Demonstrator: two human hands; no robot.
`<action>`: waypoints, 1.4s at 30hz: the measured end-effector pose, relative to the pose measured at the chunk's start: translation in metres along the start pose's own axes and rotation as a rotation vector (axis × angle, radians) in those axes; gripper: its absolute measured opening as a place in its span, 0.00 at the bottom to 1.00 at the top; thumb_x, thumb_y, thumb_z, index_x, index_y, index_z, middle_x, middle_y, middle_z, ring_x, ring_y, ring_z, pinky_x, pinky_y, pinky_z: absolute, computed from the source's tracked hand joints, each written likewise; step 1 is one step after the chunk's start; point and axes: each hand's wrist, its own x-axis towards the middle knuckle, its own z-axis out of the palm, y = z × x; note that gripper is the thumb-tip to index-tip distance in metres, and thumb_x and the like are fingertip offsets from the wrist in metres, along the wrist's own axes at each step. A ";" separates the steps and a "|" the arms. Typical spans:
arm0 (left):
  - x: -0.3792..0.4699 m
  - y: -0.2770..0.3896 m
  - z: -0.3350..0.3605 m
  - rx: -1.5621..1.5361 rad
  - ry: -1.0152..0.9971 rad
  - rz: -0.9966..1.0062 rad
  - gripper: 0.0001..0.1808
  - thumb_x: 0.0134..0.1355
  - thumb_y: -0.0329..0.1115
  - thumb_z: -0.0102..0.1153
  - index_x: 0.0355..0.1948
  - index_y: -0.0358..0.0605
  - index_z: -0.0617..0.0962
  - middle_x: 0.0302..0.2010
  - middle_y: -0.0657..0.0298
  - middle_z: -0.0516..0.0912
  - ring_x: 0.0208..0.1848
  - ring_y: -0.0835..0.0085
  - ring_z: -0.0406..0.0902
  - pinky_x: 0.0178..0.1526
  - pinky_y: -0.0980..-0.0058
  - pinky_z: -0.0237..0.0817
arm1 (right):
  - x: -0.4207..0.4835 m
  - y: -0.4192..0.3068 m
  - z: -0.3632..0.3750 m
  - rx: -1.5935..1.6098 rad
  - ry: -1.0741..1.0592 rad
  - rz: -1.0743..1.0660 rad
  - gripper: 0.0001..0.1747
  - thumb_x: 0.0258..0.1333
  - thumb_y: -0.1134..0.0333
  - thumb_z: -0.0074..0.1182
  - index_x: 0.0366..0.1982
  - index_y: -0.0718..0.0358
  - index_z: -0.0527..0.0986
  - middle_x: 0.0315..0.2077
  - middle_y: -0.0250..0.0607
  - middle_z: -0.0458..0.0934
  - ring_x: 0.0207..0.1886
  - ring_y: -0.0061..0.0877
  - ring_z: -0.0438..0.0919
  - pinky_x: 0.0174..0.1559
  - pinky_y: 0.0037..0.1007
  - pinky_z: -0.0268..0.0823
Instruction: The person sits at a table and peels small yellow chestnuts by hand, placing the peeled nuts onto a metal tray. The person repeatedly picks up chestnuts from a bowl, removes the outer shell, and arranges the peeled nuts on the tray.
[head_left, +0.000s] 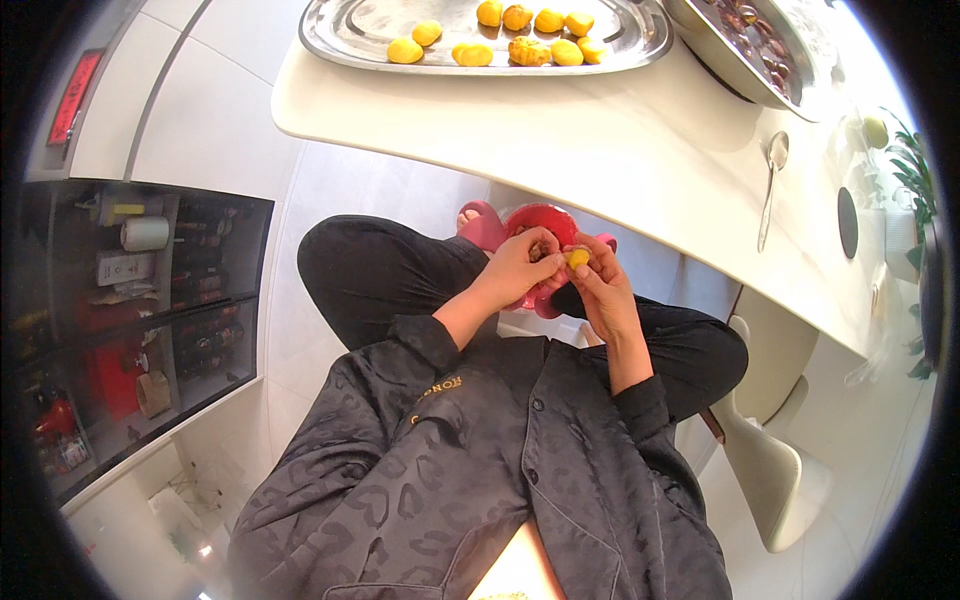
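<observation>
My right hand (606, 281) holds a yellow peeled chestnut (578, 259) between thumb and fingers, with some brownish skin or shell beside it. Touching it from the left, my left hand (521, 262) has its thumb and fingertips drawn together at the nut; whether they grip a bit of shell cannot be told. Both hands are over a red plastic bin (546, 218) between the knees, with brown shell pieces partly seen inside. Several peeled yellow chestnuts lie on an oval metal tray (330, 46) on the table. Brown unpeeled chestnuts (772, 56) fill a steel basin (694, 56) at the upper right.
The white table (480, 127) has its near edge just beyond the hands. A metal spoon (771, 187) and a dark round disc (847, 223) lie on its right part. A cream chair (772, 465) stands at the right, a glass-fronted cabinet (150, 300) at the left.
</observation>
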 end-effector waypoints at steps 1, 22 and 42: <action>0.001 0.002 -0.001 0.001 0.003 -0.028 0.07 0.63 0.32 0.55 0.34 0.39 0.73 0.29 0.64 0.78 0.31 0.79 0.78 0.36 0.80 0.73 | 0.001 0.000 0.000 -0.008 0.008 0.000 0.23 0.62 0.71 0.50 0.58 0.66 0.64 0.52 0.44 0.72 0.55 0.30 0.72 0.54 0.30 0.67; -0.005 0.014 0.003 0.273 0.105 0.165 0.09 0.58 0.31 0.62 0.37 0.37 0.80 0.32 0.61 0.84 0.35 0.78 0.80 0.40 0.78 0.71 | -0.004 -0.001 -0.006 0.074 0.015 0.047 0.21 0.62 0.70 0.53 0.56 0.65 0.71 0.53 0.38 0.74 0.55 0.24 0.74 0.56 0.26 0.70; 0.004 -0.008 0.011 0.523 0.209 0.332 0.09 0.60 0.35 0.55 0.32 0.39 0.79 0.33 0.52 0.82 0.38 0.54 0.80 0.42 0.63 0.71 | -0.002 0.007 -0.011 -0.187 0.135 0.027 0.21 0.61 0.71 0.55 0.56 0.67 0.71 0.51 0.40 0.75 0.53 0.25 0.75 0.56 0.27 0.71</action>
